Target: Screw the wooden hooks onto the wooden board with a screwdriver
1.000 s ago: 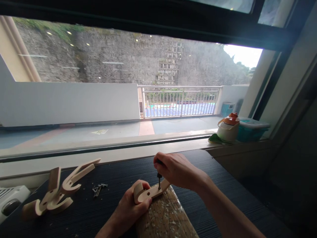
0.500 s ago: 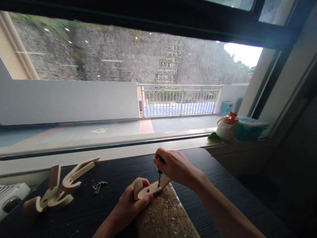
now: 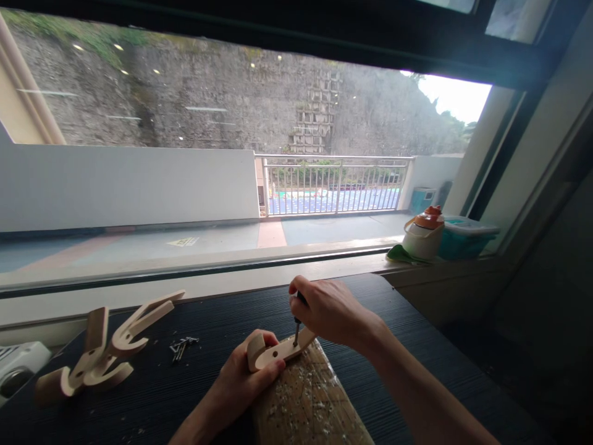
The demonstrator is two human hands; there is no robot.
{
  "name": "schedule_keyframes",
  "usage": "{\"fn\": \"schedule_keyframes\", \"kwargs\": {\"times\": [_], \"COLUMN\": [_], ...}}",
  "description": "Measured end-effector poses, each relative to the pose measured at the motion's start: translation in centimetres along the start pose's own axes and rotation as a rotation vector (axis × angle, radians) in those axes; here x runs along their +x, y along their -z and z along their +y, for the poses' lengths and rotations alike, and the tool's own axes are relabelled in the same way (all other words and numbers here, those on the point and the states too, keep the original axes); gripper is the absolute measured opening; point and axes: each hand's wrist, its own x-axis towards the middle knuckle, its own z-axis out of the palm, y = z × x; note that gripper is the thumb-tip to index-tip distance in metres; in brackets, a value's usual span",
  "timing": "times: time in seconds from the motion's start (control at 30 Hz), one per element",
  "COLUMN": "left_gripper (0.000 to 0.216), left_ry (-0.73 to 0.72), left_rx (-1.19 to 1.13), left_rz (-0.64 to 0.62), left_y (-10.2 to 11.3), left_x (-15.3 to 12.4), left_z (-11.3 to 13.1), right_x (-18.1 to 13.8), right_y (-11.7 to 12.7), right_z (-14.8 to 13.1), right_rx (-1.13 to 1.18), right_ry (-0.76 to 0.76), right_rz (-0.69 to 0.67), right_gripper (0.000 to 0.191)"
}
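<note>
My right hand [image 3: 330, 309] is closed round a small dark screwdriver [image 3: 297, 322] that stands upright with its tip on a pale wooden hook [image 3: 273, 353]. My left hand [image 3: 243, 382] grips the curled end of that hook and presses it down on a scarred wooden board [image 3: 308, 405]. The board lies on a dark ribbed tabletop [image 3: 199, 377] in front of a window.
Several more wooden hooks [image 3: 99, 358] lie in a pile at the left, with loose screws [image 3: 181, 346] beside them. A white device [image 3: 16, 368] sits at the far left edge. On the sill at the right stand a white jug with an orange lid [image 3: 422, 233] and a teal box [image 3: 466, 238].
The view has tilted slightly, so everything sits a little lower-left. Both hands keep their hold; the screwdriver stays upright on the hook.
</note>
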Motion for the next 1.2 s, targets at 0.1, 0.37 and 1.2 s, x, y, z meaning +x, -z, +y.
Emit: {"fn": "schedule_keyframes", "kwargs": {"times": [0.1,0.37,1.2], "left_gripper": [0.023,0.024,0.025], "left_ry": [0.007,0.007,0.029], "left_rx": [0.007,-0.017,0.025], "left_rz": [-0.004,0.0,-0.012], "left_y": [0.1,0.1,0.1], "left_x": [0.0,0.0,0.1], "left_z": [0.2,0.3,0.2], "right_x": [-0.4,-0.1,-0.4], "right_y": [0.5,0.0,0.9], "right_z": [-0.1,-0.3,0.1], "right_rx": [0.016,0.01,0.07], "right_ry": [0.029,-0.033,0.006], "right_rz": [-0.031,-0.024,-0.033], "right_gripper": [0.024,0.038,0.029]}}
